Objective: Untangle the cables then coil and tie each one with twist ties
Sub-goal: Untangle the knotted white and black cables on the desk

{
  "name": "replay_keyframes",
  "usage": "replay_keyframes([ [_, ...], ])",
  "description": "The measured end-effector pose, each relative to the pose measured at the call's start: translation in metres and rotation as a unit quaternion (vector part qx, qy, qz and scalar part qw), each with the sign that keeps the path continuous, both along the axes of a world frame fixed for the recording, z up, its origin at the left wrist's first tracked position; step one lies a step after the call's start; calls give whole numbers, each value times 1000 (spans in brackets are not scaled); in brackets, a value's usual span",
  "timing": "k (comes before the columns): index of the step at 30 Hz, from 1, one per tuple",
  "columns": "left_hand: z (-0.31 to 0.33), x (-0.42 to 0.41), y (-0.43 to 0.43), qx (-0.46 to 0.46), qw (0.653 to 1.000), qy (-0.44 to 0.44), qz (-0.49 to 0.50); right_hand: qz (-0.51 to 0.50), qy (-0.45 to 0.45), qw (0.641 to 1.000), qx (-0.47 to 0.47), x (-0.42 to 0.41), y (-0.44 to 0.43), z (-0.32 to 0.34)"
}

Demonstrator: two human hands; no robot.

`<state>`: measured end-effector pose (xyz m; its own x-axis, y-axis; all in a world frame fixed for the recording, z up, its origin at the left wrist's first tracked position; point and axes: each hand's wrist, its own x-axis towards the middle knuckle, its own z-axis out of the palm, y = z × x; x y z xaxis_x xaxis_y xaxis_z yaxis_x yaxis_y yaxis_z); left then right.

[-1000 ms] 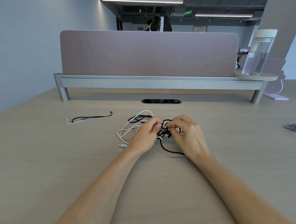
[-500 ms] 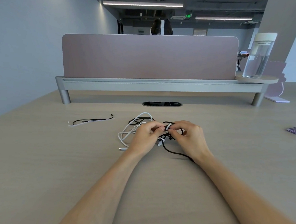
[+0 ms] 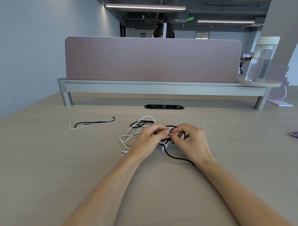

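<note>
Plainly the untangling step is in hand: a white cable (image 3: 120,138) and a black cable (image 3: 176,158) lie knotted together mid-desk, just in front of the person, on a pale wooden desk (image 3: 54,168). The left hand (image 3: 148,139) and right hand (image 3: 192,143) meet over the tangle (image 3: 164,144), fingers of both curled, fingertips pinching strands at the knot where white crosses black. White loops spill out to the left of the hands, and a black length trails toward the right wrist. Nothing looks coiled or tied yet. The next move probably calls for easing one loop loose and drawing a plug end back through it, gently, so the knot does not tighten. Two thin twist ties (image 3: 95,122), one dark and one pale, lie to the left, well apart from the cables. The fingers hide the knot's centre, so which strand each hand holds cannot be told, and the cables under the palms are hidden.
</note>
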<state>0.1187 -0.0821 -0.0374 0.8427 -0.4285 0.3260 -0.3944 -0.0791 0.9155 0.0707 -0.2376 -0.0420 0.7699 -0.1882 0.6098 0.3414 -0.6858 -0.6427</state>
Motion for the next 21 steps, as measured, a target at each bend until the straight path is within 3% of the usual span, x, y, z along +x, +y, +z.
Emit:
replay_keyframes([
  [7, -4, 1, -5, 45, 991, -111, 60, 13, 7, 1000, 25, 1, 0, 1],
  [9, -8, 4, -5, 133, 962, -206, 123, -13, -6, 1000, -26, 2, 1, 0],
  [11, -9, 1, -6, 241, 908, -288, 186, -57, -20, 992, -106, 1, 3, -2],
  [13, -8, -5, -9, 272, 881, -323, 213, -96, -41, 981, -163, 1, 5, -2],
  [16, -6, -4, -10, 222, 906, -304, 195, -125, -35, 979, -157, 2, 7, -1],
  [18, -8, 0, -10, 175, 932, -266, 172, -132, -5, 985, -108, 2, 9, -1],
  [21, -9, -1, -16, 141, 946, -235, 175, -146, 33, 988, -37, 1, 11, 2],
])
